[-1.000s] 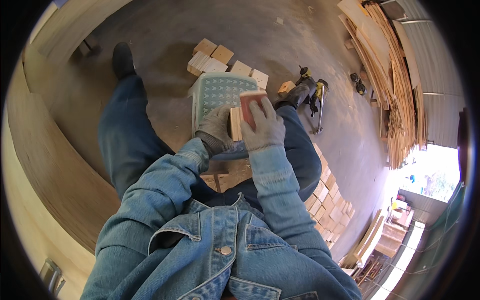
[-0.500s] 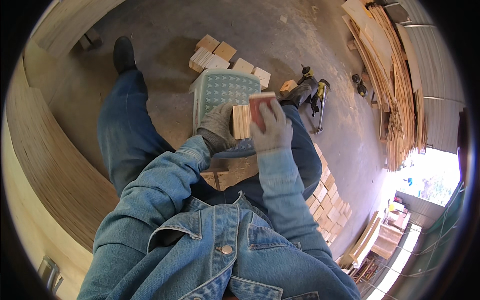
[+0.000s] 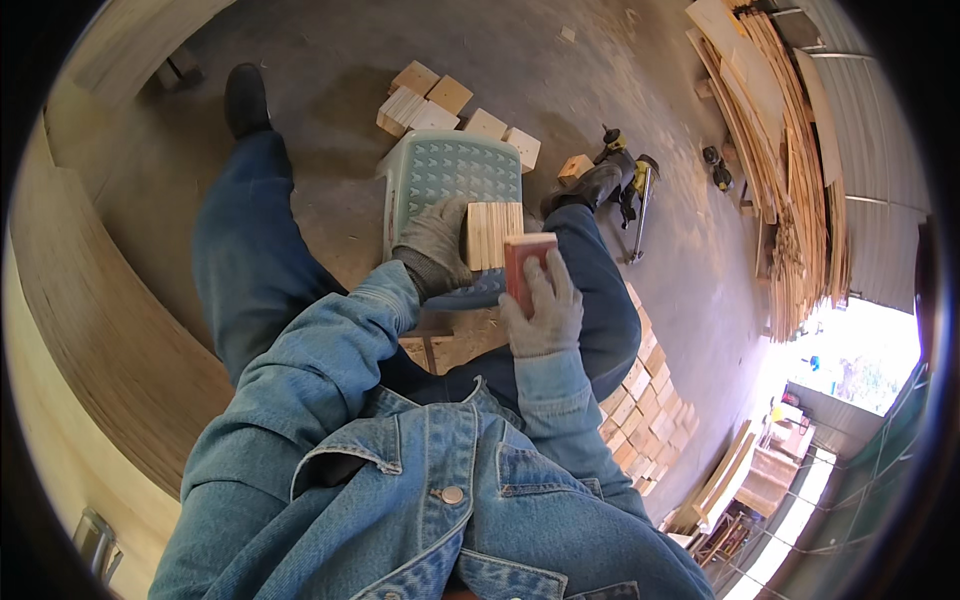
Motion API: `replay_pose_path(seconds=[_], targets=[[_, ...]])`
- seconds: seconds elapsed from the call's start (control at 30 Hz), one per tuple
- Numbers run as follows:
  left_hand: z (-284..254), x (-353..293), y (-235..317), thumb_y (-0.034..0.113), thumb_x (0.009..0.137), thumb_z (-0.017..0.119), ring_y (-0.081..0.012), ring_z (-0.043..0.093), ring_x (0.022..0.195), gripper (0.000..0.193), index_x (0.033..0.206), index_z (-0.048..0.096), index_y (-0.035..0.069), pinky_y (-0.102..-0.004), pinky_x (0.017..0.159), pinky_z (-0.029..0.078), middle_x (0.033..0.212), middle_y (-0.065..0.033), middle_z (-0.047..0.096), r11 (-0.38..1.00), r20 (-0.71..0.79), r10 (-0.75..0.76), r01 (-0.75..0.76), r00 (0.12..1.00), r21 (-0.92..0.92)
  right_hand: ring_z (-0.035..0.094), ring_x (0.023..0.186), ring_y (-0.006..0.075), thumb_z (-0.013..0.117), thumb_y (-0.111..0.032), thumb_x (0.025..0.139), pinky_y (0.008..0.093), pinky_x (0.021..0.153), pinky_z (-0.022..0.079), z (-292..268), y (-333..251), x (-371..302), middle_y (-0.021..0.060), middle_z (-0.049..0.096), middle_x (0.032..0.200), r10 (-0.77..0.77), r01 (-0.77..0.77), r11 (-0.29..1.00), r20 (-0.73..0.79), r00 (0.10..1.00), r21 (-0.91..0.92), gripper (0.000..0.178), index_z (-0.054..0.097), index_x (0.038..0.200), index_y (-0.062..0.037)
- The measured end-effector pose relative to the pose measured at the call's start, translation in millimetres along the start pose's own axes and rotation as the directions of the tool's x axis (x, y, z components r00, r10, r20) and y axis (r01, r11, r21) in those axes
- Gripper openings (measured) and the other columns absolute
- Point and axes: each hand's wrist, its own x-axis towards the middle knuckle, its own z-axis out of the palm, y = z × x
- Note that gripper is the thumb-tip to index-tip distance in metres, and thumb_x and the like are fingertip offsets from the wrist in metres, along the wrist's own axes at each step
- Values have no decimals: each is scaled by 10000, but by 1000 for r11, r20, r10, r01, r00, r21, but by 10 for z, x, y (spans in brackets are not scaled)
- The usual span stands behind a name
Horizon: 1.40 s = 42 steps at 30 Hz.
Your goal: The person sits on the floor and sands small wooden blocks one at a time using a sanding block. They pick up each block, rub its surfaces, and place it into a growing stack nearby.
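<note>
My gloved left hand [image 3: 436,240] is closed on the left side of a layered plywood block [image 3: 494,235], holding it over the pale green plastic stool [image 3: 455,165] between my legs. The block's striped edge faces up. Just to its right and nearer to me, my gloved right hand [image 3: 548,312] grips a reddish-brown sanding block [image 3: 524,272] with a pale wooden end. The sanding block's upper end is close to the plywood block's lower right corner; I cannot tell whether they touch.
Several wooden blocks [image 3: 432,100] lie beyond the stool. By my right boot are a yellow and black power tool [image 3: 643,178] and another block [image 3: 575,168]. Many blocks [image 3: 650,410] cover the floor at right. Timber boards [image 3: 790,180] are stacked far right; curved plywood [image 3: 110,330] stands left.
My right hand has drawn the sanding block down towards me, away from the upper right side of the plywood block. The left hand stays nearly in place, and more of the plywood block's face shows.
</note>
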Motion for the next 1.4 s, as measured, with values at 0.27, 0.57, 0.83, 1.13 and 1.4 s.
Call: replay_pose_path(seconds=[0.27, 0.57, 0.83, 1.13, 1.4], targets=[[14, -14, 11, 408, 649, 948, -380, 596, 1236, 966, 1432, 480, 94, -477, 1116, 487, 1316, -201, 576, 999, -44, 10, -7, 999, 50, 642, 1163, 417, 858, -274, 746, 516, 1007, 521, 36, 44, 83, 154, 555, 1539, -51, 54, 998, -73, 996, 36, 630, 708, 1342, -134], [36, 22, -16, 382, 655, 901, -380, 568, 1301, 906, 1412, 497, 95, -454, 1148, 467, 1358, -197, 568, 993, -15, 32, -34, 999, -111, 620, 1314, 382, 887, -270, 775, 445, 1112, 520, 437, 352, 1255, 162, 594, 1508, 121, -75, 950, -134, 984, 304, 656, 688, 1376, -99], [-45, -3, -22, 320, 659, 995, -322, 647, 1247, 917, 1396, 518, 52, -432, 1079, 542, 1342, -168, 639, 971, -123, 50, -77, 991, -226, 610, 1352, 338, 940, -159, 773, 413, 1149, 499, 712, 747, 565, 204, 606, 1480, 474, -354, 754, -85, 876, 554, 710, 650, 1404, -9], [-493, 131, -52, 246, 712, 1016, -252, 634, 1292, 935, 1420, 440, 42, -405, 1096, 560, 1403, -138, 612, 777, -490, -121, -225, 863, -588, 578, 1384, 334, 928, -160, 801, 400, 1154, 495, 820, 607, 384, 205, 574, 1498, 463, -338, 698, -38, 885, 631, 686, 640, 1402, 5], [-380, 44, -74, 210, 652, 1007, -270, 659, 1218, 885, 1361, 503, 44, -418, 1088, 544, 1327, -128, 639, 899, -407, -126, -69, 905, -432, 582, 1349, 381, 938, -215, 758, 420, 1155, 489, 786, 242, 378, 221, 551, 1509, 239, -210, 841, 7, 971, 498, 707, 659, 1382, -37]])
